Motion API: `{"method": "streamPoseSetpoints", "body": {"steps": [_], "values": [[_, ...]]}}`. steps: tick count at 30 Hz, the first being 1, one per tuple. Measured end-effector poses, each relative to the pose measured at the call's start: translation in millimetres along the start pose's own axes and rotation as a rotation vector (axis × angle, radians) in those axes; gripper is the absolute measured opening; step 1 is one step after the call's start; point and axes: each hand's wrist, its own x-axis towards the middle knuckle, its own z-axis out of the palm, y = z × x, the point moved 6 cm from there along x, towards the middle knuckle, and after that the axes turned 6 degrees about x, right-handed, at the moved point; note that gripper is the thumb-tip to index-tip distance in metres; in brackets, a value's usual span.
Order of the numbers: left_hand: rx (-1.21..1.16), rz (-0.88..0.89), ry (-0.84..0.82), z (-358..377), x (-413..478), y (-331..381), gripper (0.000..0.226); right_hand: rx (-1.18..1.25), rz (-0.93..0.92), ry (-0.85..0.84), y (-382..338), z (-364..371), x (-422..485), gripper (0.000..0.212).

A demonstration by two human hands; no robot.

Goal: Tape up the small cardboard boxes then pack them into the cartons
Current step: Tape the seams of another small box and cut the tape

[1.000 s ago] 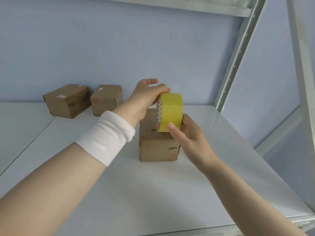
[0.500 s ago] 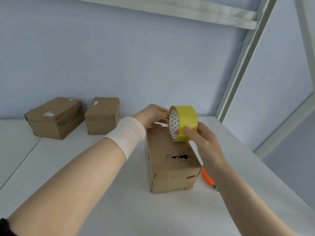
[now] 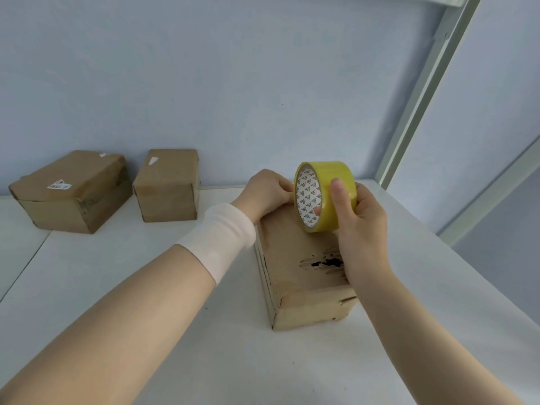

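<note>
– Small cardboard box: where is it, and why there?
– It lies flat on the white table, its length running away from the viewer and its top face up, likely so tape can be laid along it. That top has a torn patch.
– And the hands?
– The right hand grasps the yellow tape roll, thumb across the band and a fingertip inside the core, holding it upright over the box's far half. The left hand has curled fingers at the far end beside the roll, probably anchoring the loose tape. Whether they grip anything I cannot tell.
– Anything else?
– A larger box and a smaller box sit well apart, against the wall.
</note>
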Motion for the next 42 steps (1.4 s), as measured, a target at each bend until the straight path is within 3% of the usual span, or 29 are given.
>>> {"method": "streamPoseSetpoints", "body": {"steps": [6,8,10,12,17,20,26,29,35,42], "values": [[0.226,0.001,-0.149,3.0,0.3,0.9,0.012,-0.010,0.018,-0.026,0.5,0.4,-1.1,0.035],[0.189,0.030,-0.129,1.8,0.2,3.4,0.023,-0.005,0.017,-0.037,1.1,1.0,-1.7,0.038],[0.147,0.092,-0.085,0.0,-2.8,11.2,0.011,0.021,0.037,-0.058,1.6,1.4,-2.7,0.042],[0.149,0.112,-0.075,1.0,-6.0,14.3,0.018,0.095,0.078,-0.091,2.0,1.9,-3.3,0.044],[0.092,0.048,-0.146,5.5,-5.9,8.8,0.018,0.089,0.016,-0.105,-0.8,1.5,-6.3,0.025],[0.066,0.052,-0.158,7.6,-5.0,10.6,0.015,0.052,-0.050,-0.068,-3.5,-0.6,-7.0,0.026],[0.036,0.033,-0.099,8.8,-5.2,8.6,0.033,0.038,-0.065,-0.065,-3.2,-0.1,-5.1,0.026],[0.068,0.034,-0.099,5.4,-4.4,10.2,0.027,0.040,-0.078,-0.074,-4.2,1.0,-3.9,0.026],[-0.012,0.033,-0.112,10.6,-6.1,6.9,0.036,0.138,-0.017,-0.134,0.8,3.8,-4.3,0.027],[0.026,-0.037,-0.109,11.5,-7.6,6.0,0.035,0.094,-0.060,-0.138,-2.1,3.8,-3.8,0.016]]}}
